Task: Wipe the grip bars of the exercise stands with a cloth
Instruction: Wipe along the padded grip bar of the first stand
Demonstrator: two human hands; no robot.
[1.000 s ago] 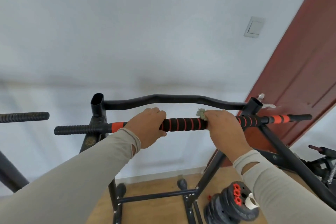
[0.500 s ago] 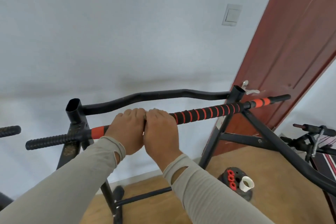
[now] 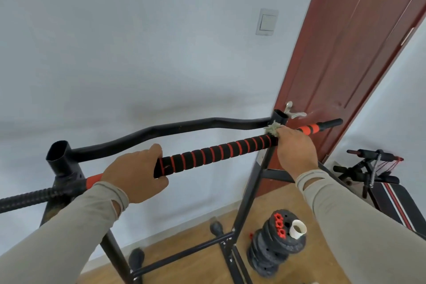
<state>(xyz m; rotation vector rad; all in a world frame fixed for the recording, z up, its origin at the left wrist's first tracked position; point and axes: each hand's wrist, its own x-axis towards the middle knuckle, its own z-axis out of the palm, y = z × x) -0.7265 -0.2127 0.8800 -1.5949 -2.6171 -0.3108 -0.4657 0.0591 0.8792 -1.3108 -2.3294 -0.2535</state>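
Left hand (image 3: 136, 173) grips the grip bar (image 3: 221, 151); right hand (image 3: 296, 150) clasps the cloth (image 3: 273, 130) around it.

Black grip bar (image 3: 216, 152), orange-striped

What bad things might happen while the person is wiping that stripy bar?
1. The cloth shows only as a small tuft above the right hand, close to the stand's upright post; it might snag there or slip out.
2. Both hands grip the grip bar, the left hand near its other end, so hard rubbing might rock the stand.
3. A dropped cloth could land by the weight plates below.
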